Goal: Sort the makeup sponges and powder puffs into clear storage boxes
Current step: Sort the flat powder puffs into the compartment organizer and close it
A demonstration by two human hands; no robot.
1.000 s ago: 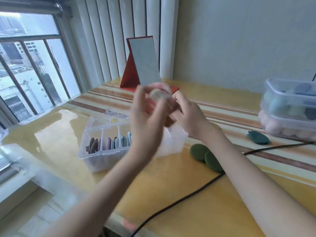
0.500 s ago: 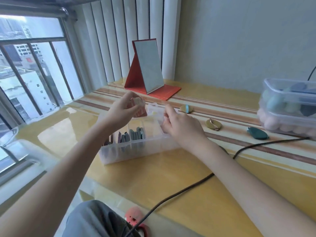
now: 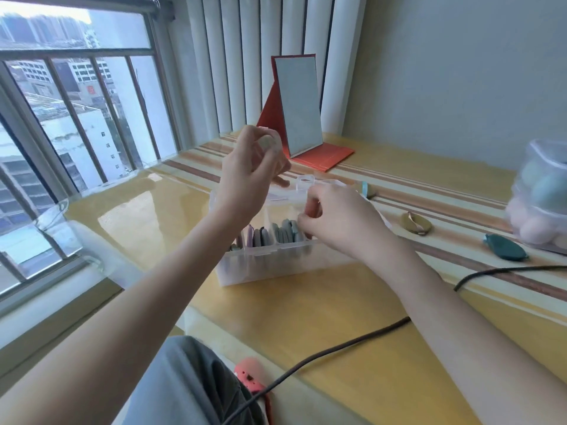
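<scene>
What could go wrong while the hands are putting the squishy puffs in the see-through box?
1. The left hand holds a pale puff high above the divided clear box; if it slips, it might bounce onto the table.
2. The right hand works among the puffs standing on edge; a nudge could tip them over.
3. The black cable crosses under the right forearm, so a snag seems possible.
</scene>
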